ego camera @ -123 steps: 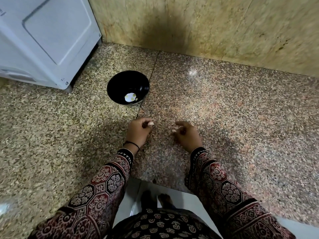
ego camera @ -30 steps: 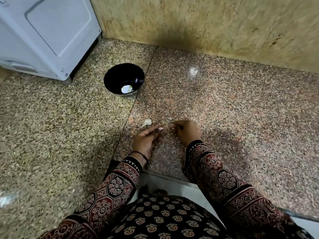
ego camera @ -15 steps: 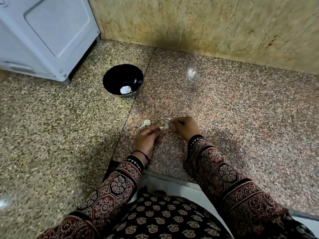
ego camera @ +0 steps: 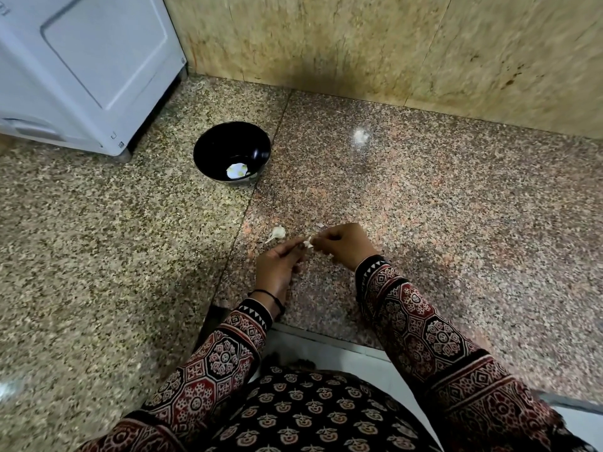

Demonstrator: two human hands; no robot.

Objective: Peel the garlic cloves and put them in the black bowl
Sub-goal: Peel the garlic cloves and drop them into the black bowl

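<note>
Here, a small dark mark on the white appliance [ego camera: 81,66], behind and left of the black bowl [ego camera: 225,141], is cut off by the frame edge and cannot be read. In front of the bowl, the left hand [ego camera: 277,261] and right hand [ego camera: 342,243] meet, both pinching one garlic clove [ego camera: 307,243] that is mostly hidden by their fingertips. A loose clove [ego camera: 278,232] lies on the bench [ego camera: 424,207] between the bowl and the hands. Pale peeled cloves [ego camera: 236,171] sit blurred inside the bowl.

white appliance [ego camera: 81,60]: cut by left edge | garlic clove [ego camera: 307,244]: mostly hidden by fingers [ego camera: 321,238] | black bowl [ego camera: 208,151] contents: unclear
</note>
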